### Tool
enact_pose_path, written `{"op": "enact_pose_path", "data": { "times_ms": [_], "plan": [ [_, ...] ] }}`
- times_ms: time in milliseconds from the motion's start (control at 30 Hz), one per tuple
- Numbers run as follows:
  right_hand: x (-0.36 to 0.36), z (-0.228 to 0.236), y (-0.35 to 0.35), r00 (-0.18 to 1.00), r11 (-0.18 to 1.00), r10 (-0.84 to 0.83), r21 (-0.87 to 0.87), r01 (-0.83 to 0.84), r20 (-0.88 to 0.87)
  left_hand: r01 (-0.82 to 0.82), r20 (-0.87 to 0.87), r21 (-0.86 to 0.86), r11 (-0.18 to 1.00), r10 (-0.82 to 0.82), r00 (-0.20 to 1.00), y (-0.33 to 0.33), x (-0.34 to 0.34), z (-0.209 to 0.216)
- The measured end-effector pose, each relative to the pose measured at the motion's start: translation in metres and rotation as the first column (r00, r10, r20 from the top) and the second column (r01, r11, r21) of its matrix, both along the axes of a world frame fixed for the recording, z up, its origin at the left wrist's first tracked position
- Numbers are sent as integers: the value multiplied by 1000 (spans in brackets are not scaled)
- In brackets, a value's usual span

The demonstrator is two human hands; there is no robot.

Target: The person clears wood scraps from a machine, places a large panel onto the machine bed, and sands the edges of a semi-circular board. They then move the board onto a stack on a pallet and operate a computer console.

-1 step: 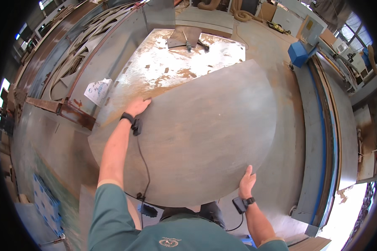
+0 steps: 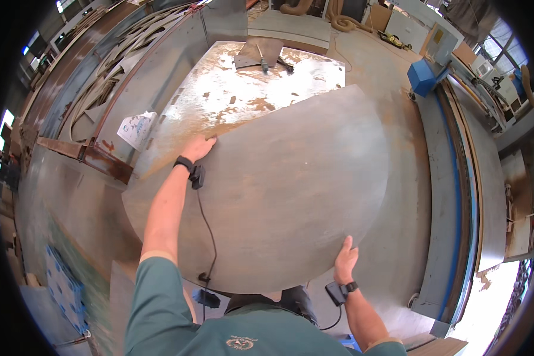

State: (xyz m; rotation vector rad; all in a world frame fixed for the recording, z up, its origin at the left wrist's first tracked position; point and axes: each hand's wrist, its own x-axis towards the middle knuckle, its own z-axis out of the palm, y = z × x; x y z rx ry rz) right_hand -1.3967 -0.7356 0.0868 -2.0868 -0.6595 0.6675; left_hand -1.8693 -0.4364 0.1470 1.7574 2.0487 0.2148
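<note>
L hand [image 2: 199, 148] is on the far straight edge of a big grey panel [image 2: 279, 196], left of that edge's midpt; its fingers are closed on the edge, tips mostly hidden. R hand [image 2: 346, 261] holds the same panel at the near right, on the curved rim: thumb up along the top face, other fingers tucked under & out of sight. So 1 panel, 2 hands, both gripping.

Panel is approx. half-round: straight side away from the person, curved side toward the body, its near rim just in front of the waist & over the legs.

Each wrist has a black strap w/ a small dark device; L device [image 2: 197, 177] hangs over the panel w/ a black cable [image 2: 206, 231] running across it, R device [image 2: 337, 292] is just off the rim w/ its own cable.

Beyond the straight edge: a bright sheet [image 2: 237, 89] patched w/ brown, carrying a dark plate [image 2: 252, 54] & a hand tool [image 2: 264, 63] w/ a thin shaft. To the left, a white patterned piece [image 2: 136, 129] by a long metal bin [image 2: 118, 113] full of curved offcuts; lower left, a blue-and-white board [image 2: 67, 289]. Right: a long blue-grey machine [image 2: 442, 178], w/ a blue box [image 2: 421, 78] near its far end.
</note>
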Motion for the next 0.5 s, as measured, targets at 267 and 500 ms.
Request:
{"op": "enact_pose_path", "data": {
  "times_ms": [267,500],
  "plan": [
    [115,26,42,894,890,449,-85,-447,3,-93,19,215,972,91,996,-4,38,-12],
    [176,12,166,826,854,501,-10,-521,-257,-252,-30,189,949,263,964,-11,55,-13]
  ]
}}
